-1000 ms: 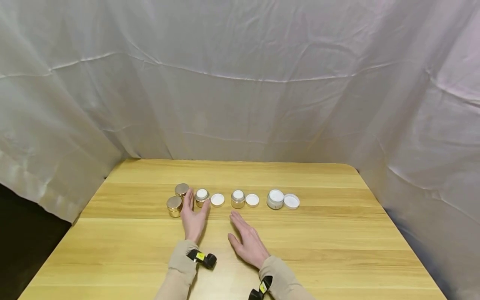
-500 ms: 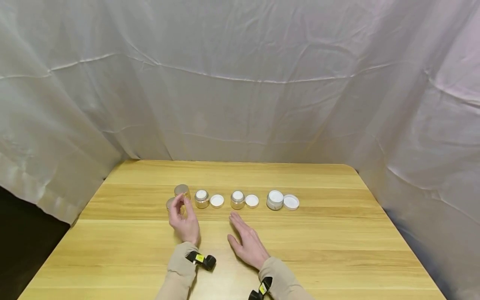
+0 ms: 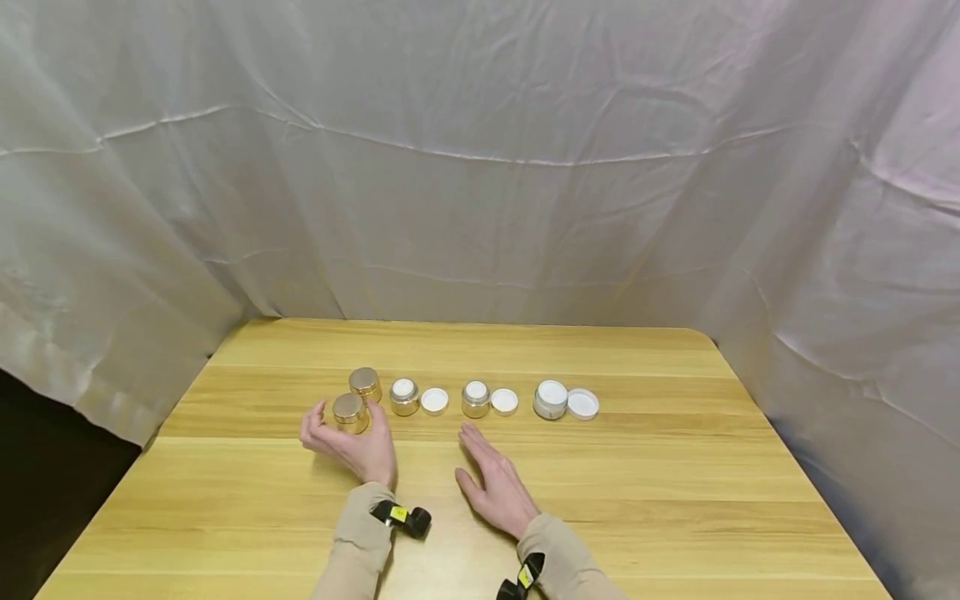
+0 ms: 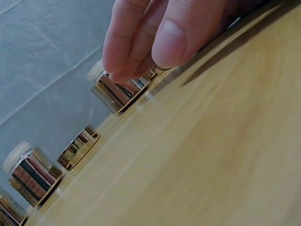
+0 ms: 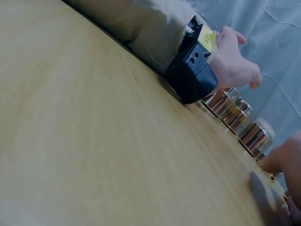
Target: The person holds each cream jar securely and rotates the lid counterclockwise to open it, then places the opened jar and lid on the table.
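Note:
My left hand (image 3: 358, 450) is spread around the nearer lidded gold jar (image 3: 350, 407): fingers off its left side with a gap, thumb close by its right side. Just behind it stands a second lidded gold jar (image 3: 365, 380). In the left wrist view the thumb (image 4: 170, 44) and fingers hang over the table, partly covering an uncapped gold jar (image 4: 109, 94). My right hand (image 3: 498, 492) lies flat with straight fingers, palm toward the table and holding nothing. In the right wrist view the left hand (image 5: 233, 68) appears raised beyond the black wrist camera.
Rightward runs a row: a gold open jar (image 3: 404, 400) with its lid (image 3: 434, 402), another gold open jar (image 3: 476, 400) with its lid (image 3: 504, 402), and a larger silvery jar (image 3: 551, 400) beside its white lid (image 3: 582, 403). A grey curtain (image 3: 480, 208) surrounds the wooden table (image 3: 675, 483).
My left hand has moved left from between the gold jars and the first open jar, its fingers drawing together, then spreading around the nearer lidded jar. The right hand stays put.

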Demonstrator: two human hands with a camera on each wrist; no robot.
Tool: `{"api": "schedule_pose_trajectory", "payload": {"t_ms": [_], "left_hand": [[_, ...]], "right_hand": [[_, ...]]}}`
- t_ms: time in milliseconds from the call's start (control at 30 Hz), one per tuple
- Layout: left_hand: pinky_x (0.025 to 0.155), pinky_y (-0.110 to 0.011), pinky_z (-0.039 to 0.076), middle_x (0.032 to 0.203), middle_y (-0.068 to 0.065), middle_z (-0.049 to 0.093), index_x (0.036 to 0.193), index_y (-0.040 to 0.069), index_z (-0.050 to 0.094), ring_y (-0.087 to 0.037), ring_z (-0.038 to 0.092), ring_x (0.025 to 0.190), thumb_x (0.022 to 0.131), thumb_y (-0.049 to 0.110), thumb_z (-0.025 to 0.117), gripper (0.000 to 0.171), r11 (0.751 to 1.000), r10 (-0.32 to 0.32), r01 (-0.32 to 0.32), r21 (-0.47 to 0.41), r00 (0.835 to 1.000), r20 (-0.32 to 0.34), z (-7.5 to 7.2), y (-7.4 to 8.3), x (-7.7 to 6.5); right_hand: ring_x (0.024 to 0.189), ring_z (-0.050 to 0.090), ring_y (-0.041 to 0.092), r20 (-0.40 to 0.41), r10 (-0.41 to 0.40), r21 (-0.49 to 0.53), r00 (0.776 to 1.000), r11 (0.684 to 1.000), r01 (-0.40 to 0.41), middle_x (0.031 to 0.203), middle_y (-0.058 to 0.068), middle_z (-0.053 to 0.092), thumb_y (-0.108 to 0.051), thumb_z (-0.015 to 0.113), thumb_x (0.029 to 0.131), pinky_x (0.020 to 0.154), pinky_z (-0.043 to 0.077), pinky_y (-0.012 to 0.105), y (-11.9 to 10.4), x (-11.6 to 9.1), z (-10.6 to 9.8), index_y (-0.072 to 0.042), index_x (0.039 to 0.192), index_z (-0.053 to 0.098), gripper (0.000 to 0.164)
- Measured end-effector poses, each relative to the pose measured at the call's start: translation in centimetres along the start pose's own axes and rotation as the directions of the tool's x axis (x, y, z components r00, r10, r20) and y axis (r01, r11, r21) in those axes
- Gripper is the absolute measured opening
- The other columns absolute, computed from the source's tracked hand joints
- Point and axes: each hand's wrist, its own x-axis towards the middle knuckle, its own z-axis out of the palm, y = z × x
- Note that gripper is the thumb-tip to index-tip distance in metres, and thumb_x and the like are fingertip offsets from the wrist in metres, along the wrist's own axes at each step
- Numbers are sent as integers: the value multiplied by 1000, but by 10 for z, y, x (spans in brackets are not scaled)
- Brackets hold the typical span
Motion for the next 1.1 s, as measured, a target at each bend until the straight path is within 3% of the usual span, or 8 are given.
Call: {"api": "schedule_pose_trajectory", "payload": {"t_ms": [133, 367, 533, 700, 933, 1100], "left_hand": [[126, -43, 23, 147, -25, 31, 140, 5, 40, -29, 31, 142, 75, -1, 82, 77, 996, -78, 77, 51, 996, 32, 0, -1, 2], [130, -47, 11, 160, -17, 21, 156, 11, 24, -31, 18, 151, 74, -4, 80, 100, 968, -216, 198, 156, 971, 107, -2, -4, 5], [131, -49, 7, 163, -20, 20, 157, 8, 20, -35, 15, 153, 77, -7, 74, 97, 961, -221, 194, 197, 967, 124, -4, -6, 6], [130, -50, 10, 163, -20, 24, 156, 7, 21, -38, 21, 152, 78, -9, 70, 94, 959, -217, 183, 219, 965, 146, -5, -8, 8], [128, -56, 14, 158, -25, 34, 157, 8, 18, -43, 32, 147, 82, -9, 69, 93, 937, -271, 204, 282, 937, 222, -7, -7, 10], [128, -59, 14, 160, -25, 29, 157, 12, 18, -46, 30, 148, 82, -10, 69, 93, 926, -279, 194, 324, 929, 242, -8, -6, 11]], "right_hand": [[144, 44, 36, 0, 4, -3, 1000, 1000, -4, 153, 25, 45, -12, 65, 95, 118, 38, 49, 0, 0, 0, 6, 143, 48, 54], [143, 45, 37, -1, 2, -6, 1000, 1000, -2, 152, 25, 46, -12, 65, 95, 118, 39, 50, 0, 0, -1, 6, 143, 49, 54], [143, 45, 36, -6, 6, 0, 1000, 1000, -6, 152, 24, 46, -12, 65, 95, 118, 39, 50, 0, 0, -1, 5, 143, 49, 54], [144, 44, 35, -37, 38, 44, 999, 998, -36, 154, 22, 46, -12, 64, 95, 119, 38, 50, 0, 0, 0, 3, 143, 50, 52], [136, 53, 36, -165, 49, 77, 985, 996, -37, 147, 19, 55, -7, 66, 92, 113, 44, 54, 7, -4, -3, 1, 137, 56, 47], [126, 61, 36, -222, 33, 138, 974, 990, -2, 139, 20, 61, 0, 67, 90, 107, 51, 49, 20, -11, -17, 2, 133, 59, 44]]}}
